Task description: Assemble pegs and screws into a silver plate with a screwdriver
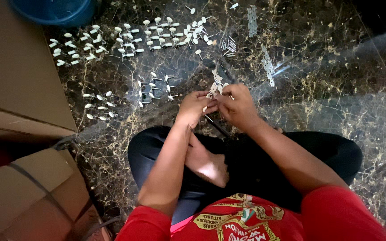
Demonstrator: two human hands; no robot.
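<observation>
Seated on a dark marble floor (336,116), a worker pinches a small metal tuner plate (216,85) between both hands, left hand (193,107) and right hand (237,106) closed on its near end. White-knobbed tuning pegs (153,35) lie in rows beyond, metal strips (268,67) far right. A slipped grip could scatter the sorted rows.

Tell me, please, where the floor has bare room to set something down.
Bare marble floor lies right of the right hand, past the metal strips. It is crowded ahead of the left hand: white-knobbed pegs spread towards the blue tub and cardboard boxes.
</observation>
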